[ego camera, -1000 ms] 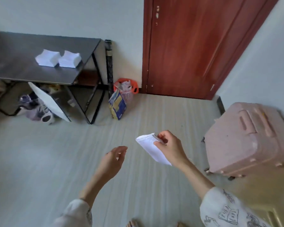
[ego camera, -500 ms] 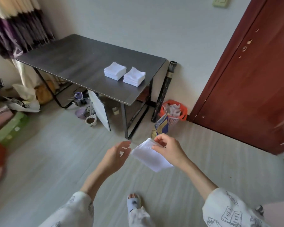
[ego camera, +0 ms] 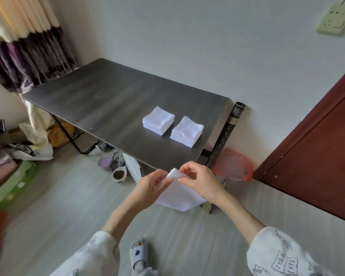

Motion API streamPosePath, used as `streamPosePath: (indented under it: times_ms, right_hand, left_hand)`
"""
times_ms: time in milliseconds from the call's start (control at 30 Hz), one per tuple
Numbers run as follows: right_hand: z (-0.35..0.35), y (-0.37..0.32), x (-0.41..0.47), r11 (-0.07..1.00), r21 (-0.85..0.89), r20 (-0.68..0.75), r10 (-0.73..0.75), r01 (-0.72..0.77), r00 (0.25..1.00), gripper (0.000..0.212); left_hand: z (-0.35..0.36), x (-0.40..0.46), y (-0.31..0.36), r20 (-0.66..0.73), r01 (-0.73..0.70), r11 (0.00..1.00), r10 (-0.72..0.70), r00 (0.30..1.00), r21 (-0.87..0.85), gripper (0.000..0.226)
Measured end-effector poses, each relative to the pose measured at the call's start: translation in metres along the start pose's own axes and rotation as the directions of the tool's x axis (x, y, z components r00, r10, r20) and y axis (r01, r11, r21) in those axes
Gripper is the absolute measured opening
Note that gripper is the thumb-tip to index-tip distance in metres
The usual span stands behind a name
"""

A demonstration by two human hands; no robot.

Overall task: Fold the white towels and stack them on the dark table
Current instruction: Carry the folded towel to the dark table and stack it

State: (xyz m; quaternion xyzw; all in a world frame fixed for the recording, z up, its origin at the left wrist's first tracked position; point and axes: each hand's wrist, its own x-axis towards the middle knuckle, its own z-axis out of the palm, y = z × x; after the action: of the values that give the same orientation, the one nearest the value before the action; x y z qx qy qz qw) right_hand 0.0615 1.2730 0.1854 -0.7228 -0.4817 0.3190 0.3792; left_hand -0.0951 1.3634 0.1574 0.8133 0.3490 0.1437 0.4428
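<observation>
**White towel pinched at its top corner by both hands, short of the desk**

A white towel point(ego camera: 178, 198) is held in the air in front of the person. Its upper corner is pinched between the fingers of the left hand point(ego camera: 147, 189) and the right hand point(ego camera: 200, 181), so both grips are closed on the cloth. The two hands are nearly touching at that corner, the left on the left side of the cloth and the right on the right. Below the grip the towel hangs down to a point over the pale floor point(ego camera: 68, 206).

Beyond the grip, the near right corner of the dark desk point(ego camera: 100, 100) is seen. Two stacks of folded white towels are set on it, well apart from the hands: the left stack point(ego camera: 158, 120) and the right stack point(ego camera: 187, 131), side by side with a narrow gap between them.

Just right of the grip and beyond it, an orange basket point(ego camera: 234, 166) is standing on the floor against the wall, beside a dark tube point(ego camera: 226, 132) leaning at the desk's end. Below the grip, a slippered foot point(ego camera: 138, 253) is visible.
</observation>
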Motion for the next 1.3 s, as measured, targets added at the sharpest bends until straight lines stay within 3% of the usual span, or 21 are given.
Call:
streamPosePath:
  times_ms: [167,367,467,567,633,733,867,1033,1300]
  right_hand:
    - [0.009,0.006,0.090,0.996,0.021,-0.040,0.086,-0.085,0.995,0.013]
    - [-0.008,0.009,0.170,0.912,0.201,0.141,0.333,-0.356,0.932,0.025]
    - [-0.019,0.027,0.191,0.787,0.425,0.163,0.419,-0.447,0.893,0.027]
    - [-0.026,0.049,0.203,0.567,0.691,0.175,0.471,-0.448,0.865,0.026]
    - [-0.029,0.065,0.212,0.460,0.759,0.179,0.533,-0.460,0.827,0.018]
    - [-0.034,0.086,0.227,0.403,0.778,0.161,0.613,-0.482,0.773,0.016]
    - [-0.052,0.108,0.258,0.410,0.798,0.055,0.679,-0.441,0.732,0.017]
    - [-0.074,0.134,0.304,0.545,0.685,-0.104,0.730,-0.484,0.675,0.014]
    - [-0.078,0.172,0.332,0.577,0.578,-0.112,0.757,-0.578,0.643,0.021]
  left_hand:
    - [-0.034,0.086,-0.026,0.040,-0.074,0.996,0.072,0.997,0.049,0.011]
    - [-0.082,0.181,-0.041,0.229,-0.054,0.985,0.092,0.969,-0.167,0.023]
    - [-0.090,0.223,-0.044,0.301,0.031,0.964,0.052,0.952,-0.265,0.029]
    - [-0.084,0.262,-0.049,0.350,0.105,0.947,0.009,0.937,-0.305,0.033]
    - [-0.073,0.288,-0.052,0.373,0.128,0.954,-0.019,0.928,-0.270,0.033]
    - [-0.049,0.320,-0.054,0.379,0.158,0.962,-0.063,0.923,-0.225,0.028]
    - [-0.019,0.363,-0.060,0.352,0.175,0.976,-0.119,0.928,-0.131,0.024]
    - [0.012,0.411,-0.068,0.269,0.185,0.982,-0.186,0.945,0.027,0.025]
    - [0.041,0.430,-0.089,0.234,0.219,0.955,-0.263,0.936,0.200,0.028]
